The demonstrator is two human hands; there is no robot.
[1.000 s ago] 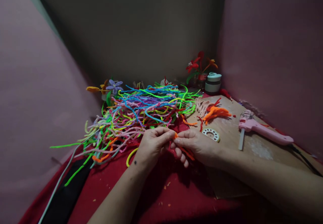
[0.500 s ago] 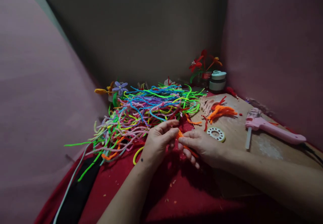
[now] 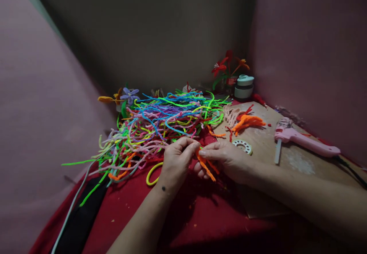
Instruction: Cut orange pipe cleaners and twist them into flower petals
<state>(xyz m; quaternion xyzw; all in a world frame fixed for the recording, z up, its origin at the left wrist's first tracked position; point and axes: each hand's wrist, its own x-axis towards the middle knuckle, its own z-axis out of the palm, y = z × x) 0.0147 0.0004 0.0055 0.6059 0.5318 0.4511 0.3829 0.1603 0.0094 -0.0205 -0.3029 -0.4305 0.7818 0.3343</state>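
Observation:
Between my two hands is an orange pipe cleaner (image 3: 207, 169), bent so that two fuzzy ends hang down. My left hand (image 3: 178, 160) pinches its upper left part between thumb and fingers. From the other side my right hand (image 3: 226, 157) grips it too, thumb pressed on the near face; the fingers behind are partly hidden. Just beyond my hands lies a big tangled heap of pipe cleaners (image 3: 169, 112) in many colours. A bundle of orange pipe cleaner pieces (image 3: 249, 123) rests on the board to the right.
A pink glue gun (image 3: 306, 141) with a glue stick lies on the brown board (image 3: 266, 151), near a white ring with holes (image 3: 242, 147). Behind stand a lidded jar (image 3: 244, 87) and red pipe-cleaner flowers (image 3: 220, 67). Red cloth (image 3: 129, 215) covers the table.
The orange pipe cleaner's ends now hang lower and show more clearly below my fingers. My right fingers have curled in. The whole view has shifted slightly.

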